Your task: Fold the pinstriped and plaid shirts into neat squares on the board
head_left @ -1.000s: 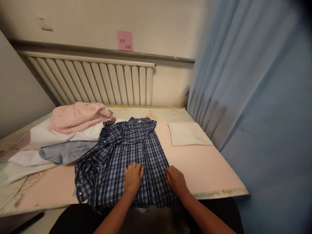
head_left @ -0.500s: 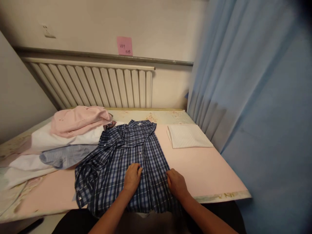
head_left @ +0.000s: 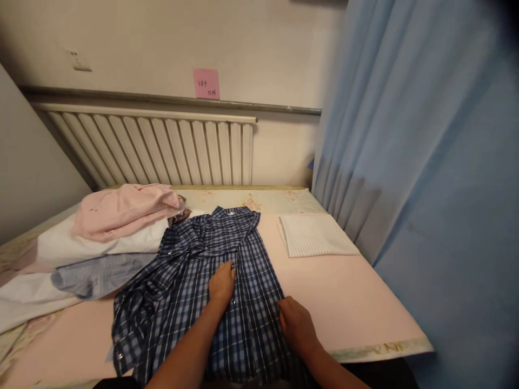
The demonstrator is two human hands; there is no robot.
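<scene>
A blue and dark plaid shirt (head_left: 257,281) is spread on the pink table covering, buttoned front upward, collar at the far end. One sleeve is folded across its upper part, and the other fabric bunches at the left. My left hand (head_left: 222,282) is closed at the button strip in the middle of the shirt, fingers pinched on the cloth beside a button. At the shirt's right edge, my right hand (head_left: 298,324) is closed with its fingertips gripping the side of the fabric. The shirt's lower end hangs toward me and is partly hidden by my forearms.
To the left lies a pile of clothes with a pink garment (head_left: 125,210) on top, over white and grey-blue pieces. A folded striped white cloth (head_left: 318,235) lies at the right. Behind the table stands a radiator (head_left: 162,148); a blue curtain (head_left: 405,140) hangs along the right.
My left hand has moved up the button strip toward the collar. My right hand stays at the shirt's right edge. The view has shifted slightly, so everything sits lower.
</scene>
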